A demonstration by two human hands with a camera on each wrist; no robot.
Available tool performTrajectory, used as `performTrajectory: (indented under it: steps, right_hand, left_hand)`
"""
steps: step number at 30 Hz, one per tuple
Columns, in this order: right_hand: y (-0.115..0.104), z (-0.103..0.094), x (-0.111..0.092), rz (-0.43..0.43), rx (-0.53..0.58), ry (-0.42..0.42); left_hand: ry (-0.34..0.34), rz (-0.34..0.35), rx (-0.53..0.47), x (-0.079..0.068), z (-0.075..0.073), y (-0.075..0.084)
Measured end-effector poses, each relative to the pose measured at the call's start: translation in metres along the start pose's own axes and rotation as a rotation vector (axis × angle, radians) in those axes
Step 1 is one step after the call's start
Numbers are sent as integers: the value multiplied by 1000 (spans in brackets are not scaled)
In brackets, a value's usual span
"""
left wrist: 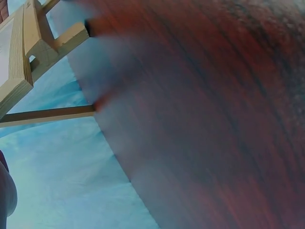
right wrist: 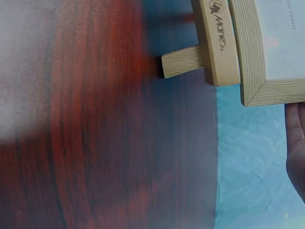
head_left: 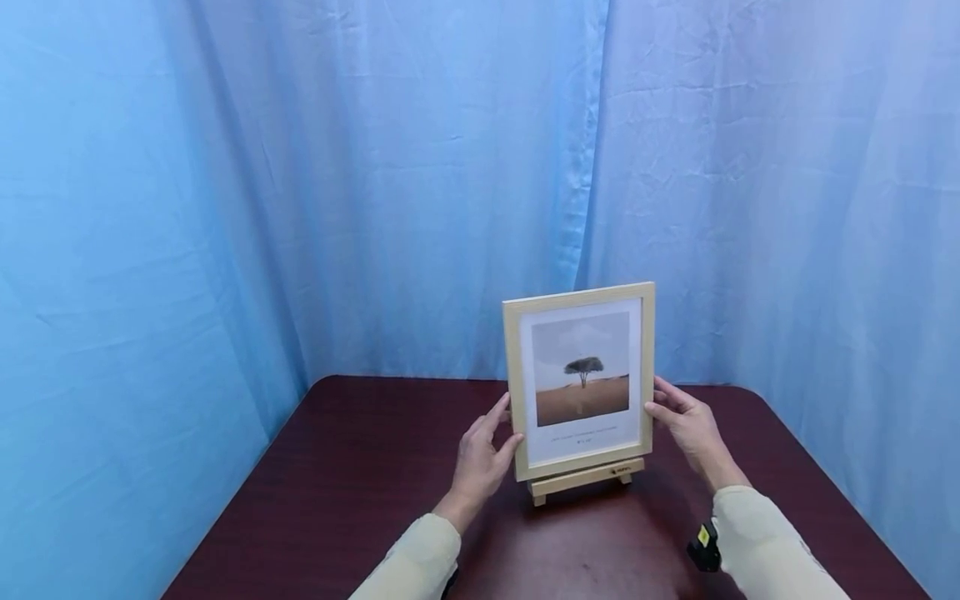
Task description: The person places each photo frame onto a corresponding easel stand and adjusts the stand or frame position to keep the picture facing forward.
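A pale wooden picture frame (head_left: 512,375) holding a print of a lone tree stands slightly tilted on a small wooden easel (head_left: 585,477). My left hand (head_left: 480,458) grips its left edge low down, thumb on the front and fingers going behind. On the opposite edge, my right hand (head_left: 690,429) pinches the frame, its thumb at the front face. The right wrist view shows the frame's corner (right wrist: 255,93) at the easel's lettered ledge (right wrist: 219,47). In the left wrist view, the easel's rear leg (left wrist: 52,114) reaches down to the table.
The dark red-brown wooden table (head_left: 360,467) has rounded far corners. Blue curtains (head_left: 420,183) hang behind it and along both sides. A small black device (head_left: 703,550) with a yellow label sits at the right sleeve's cuff.
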State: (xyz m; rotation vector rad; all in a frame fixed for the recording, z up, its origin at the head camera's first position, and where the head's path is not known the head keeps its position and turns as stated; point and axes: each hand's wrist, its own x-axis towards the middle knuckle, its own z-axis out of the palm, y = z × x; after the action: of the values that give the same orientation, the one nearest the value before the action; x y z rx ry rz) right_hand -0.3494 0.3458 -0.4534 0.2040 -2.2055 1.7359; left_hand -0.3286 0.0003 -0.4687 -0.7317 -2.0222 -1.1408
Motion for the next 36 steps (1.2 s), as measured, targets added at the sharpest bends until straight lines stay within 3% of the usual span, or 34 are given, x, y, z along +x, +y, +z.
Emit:
performTrajectory:
  steps: [15, 25, 36]
  right_hand:
    - [3, 8, 0, 36, -21, 2]
    - [5, 15, 2, 77, -73, -13]
    - [13, 17, 6, 100, -34, 17]
  left_hand:
    - [18, -33, 34, -7, 4, -8]
    - [-34, -124, -4, -7, 5, -13]
    - [-127, -227, -78, -8, 7, -12]
